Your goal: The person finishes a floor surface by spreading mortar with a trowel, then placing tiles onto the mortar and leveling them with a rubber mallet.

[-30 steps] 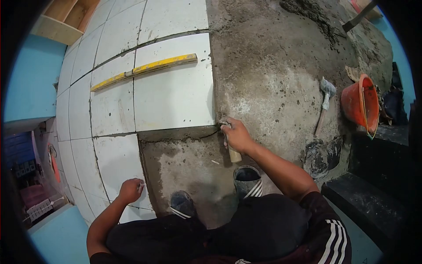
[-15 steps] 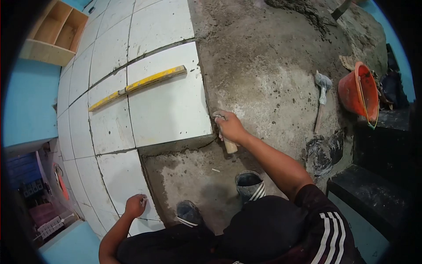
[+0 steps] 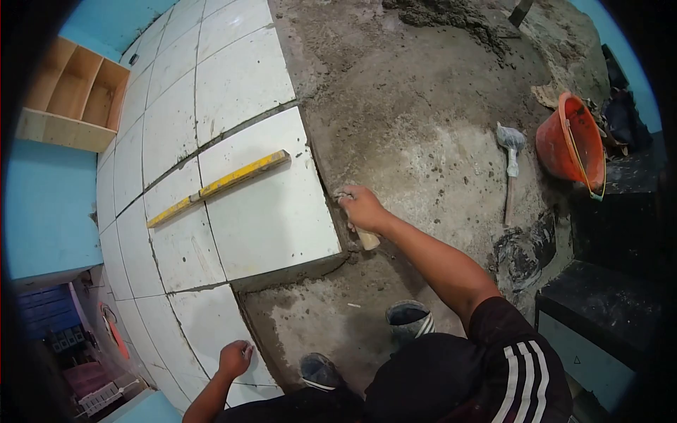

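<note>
My right hand [image 3: 361, 208] is closed around a trowel, its pale wooden handle [image 3: 367, 240] sticking out below the fist. The trowel's blade is mostly hidden beside the right edge of a large white tile [image 3: 271, 218], over grey mortar. My left hand [image 3: 235, 358] rests at a lower white tile [image 3: 204, 317], its fingers curled in; whether anything small is in them I cannot make out. Across two tiles lies a yellow spirit level [image 3: 233, 182].
A rubber mallet [image 3: 510, 141] with its head wrapped in plastic lies on the rough floor. Beyond it an orange bucket [image 3: 553, 144] leans near black steps [image 3: 599, 299]. Wet mortar [image 3: 451, 25] is heaped at the back. A wooden shelf unit [image 3: 67, 127] stands at the left.
The view has shifted, so the tiles and level appear lower. My right hand stays on the trowel at the tile's edge, slightly farther back along it. My left hand remains by the lower tile.
</note>
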Motion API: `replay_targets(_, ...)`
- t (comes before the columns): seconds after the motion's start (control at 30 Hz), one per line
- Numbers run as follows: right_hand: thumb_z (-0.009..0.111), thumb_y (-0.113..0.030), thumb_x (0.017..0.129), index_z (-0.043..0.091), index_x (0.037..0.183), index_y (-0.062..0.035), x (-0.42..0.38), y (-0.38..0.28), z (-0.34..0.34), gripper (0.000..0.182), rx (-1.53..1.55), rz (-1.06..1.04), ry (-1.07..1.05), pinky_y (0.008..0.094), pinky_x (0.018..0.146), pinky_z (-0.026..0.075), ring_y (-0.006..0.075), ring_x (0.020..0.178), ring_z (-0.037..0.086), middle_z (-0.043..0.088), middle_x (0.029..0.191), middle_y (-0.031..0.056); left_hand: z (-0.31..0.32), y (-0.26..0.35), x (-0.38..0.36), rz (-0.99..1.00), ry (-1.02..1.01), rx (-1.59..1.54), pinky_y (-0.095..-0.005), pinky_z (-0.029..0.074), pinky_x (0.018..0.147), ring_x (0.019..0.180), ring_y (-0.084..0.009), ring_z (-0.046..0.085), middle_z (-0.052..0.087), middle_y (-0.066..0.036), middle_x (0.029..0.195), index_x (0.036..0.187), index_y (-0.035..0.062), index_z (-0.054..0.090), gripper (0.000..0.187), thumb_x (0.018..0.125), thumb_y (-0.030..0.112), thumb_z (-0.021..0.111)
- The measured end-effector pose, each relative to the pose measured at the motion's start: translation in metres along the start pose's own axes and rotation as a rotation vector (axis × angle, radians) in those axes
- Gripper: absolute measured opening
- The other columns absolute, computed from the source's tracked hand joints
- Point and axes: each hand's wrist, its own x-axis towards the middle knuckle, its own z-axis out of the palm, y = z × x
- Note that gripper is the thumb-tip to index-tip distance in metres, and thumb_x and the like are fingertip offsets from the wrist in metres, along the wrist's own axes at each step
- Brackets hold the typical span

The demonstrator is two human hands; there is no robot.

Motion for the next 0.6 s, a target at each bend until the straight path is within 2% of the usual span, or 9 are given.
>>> replay_targets(0.13, 0.055, -0.012, 0.101, 0.061, 0.133, 0.0053, 0.009, -0.008, 0.000, 0.038, -0.009, -0.010, -0.073, 0.0376, 0.051, 0.053, 0.0225, 0.054, 0.065, 0.067, 0.080, 0.0145, 0.012, -0.012, -0.010, -0.048, 0.040, -0.059, -0.0491, 0.053, 0.071, 0.079, -0.0430, 0.067, 0.068, -0.020, 0.083, 0.087, 0.0040, 0.070, 0.020, 0.095, 0.023, 0.069)
replay_targets(0.23, 0.054, -0.011, 0.101, 0.061, 0.132, 0.0060, 0.000, -0.014, -0.010, 0.036, 0.052, 0.009, -0.127, 0.0374, 0.051, 0.053, 0.0229, 0.053, 0.065, 0.066, 0.080, 0.0144, 0.011, -0.016, -0.002, -0.070, -0.002, -0.055, -0.0495, 0.053, 0.071, 0.079, -0.0435, 0.066, 0.068, -0.020, 0.082, 0.087, 0.0042, 0.069, 0.020, 0.095, 0.023, 0.068)
replay_targets(0.37, 0.054, -0.012, 0.100, 0.061, 0.131, 0.0053, 0.006, -0.026, -0.023, 0.036, 0.125, -0.025, -0.076, 0.0389, 0.050, 0.052, 0.0220, 0.052, 0.064, 0.066, 0.079, 0.0150, 0.003, -0.012, 0.020, -0.109, 0.014, -0.036, -0.0509, 0.051, 0.071, 0.079, -0.0448, 0.065, 0.067, -0.021, 0.081, 0.082, 0.0032, 0.067, 0.028, 0.099, 0.025, 0.064)
replay_targets(0.47, 0.053, -0.012, 0.100, 0.062, 0.130, 0.0043, 0.041, -0.031, -0.016, 0.036, 0.086, -0.020, -0.006, 0.0397, 0.049, 0.052, 0.0222, 0.051, 0.063, 0.066, 0.080, 0.0154, -0.003, -0.004, 0.024, -0.031, 0.077, -0.091, -0.0520, 0.050, 0.070, 0.078, -0.0455, 0.065, 0.066, -0.022, 0.081, 0.081, 0.0023, 0.066, 0.032, 0.101, 0.027, 0.062)
replay_targets(0.57, 0.052, -0.011, 0.099, 0.063, 0.129, 0.0038, 0.062, -0.033, -0.008, 0.035, 0.054, -0.015, -0.037, 0.0398, 0.049, 0.053, 0.0232, 0.050, 0.063, 0.066, 0.079, 0.0152, 0.004, -0.012, 0.018, -0.082, 0.044, -0.058, -0.0520, 0.051, 0.072, 0.080, -0.0456, 0.065, 0.067, -0.022, 0.082, 0.084, 0.0023, 0.069, 0.033, 0.102, 0.028, 0.062)
replay_targets(0.6, 0.052, -0.011, 0.099, 0.063, 0.128, 0.0038, 0.063, -0.034, -0.007, 0.035, 0.037, -0.008, -0.052, 0.0398, 0.049, 0.053, 0.0234, 0.050, 0.063, 0.067, 0.080, 0.0153, 0.003, -0.012, 0.014, -0.120, 0.025, -0.061, -0.0503, 0.053, 0.075, 0.082, -0.0457, 0.068, 0.070, -0.024, 0.085, 0.089, 0.0011, 0.073, 0.029, 0.102, 0.025, 0.062)
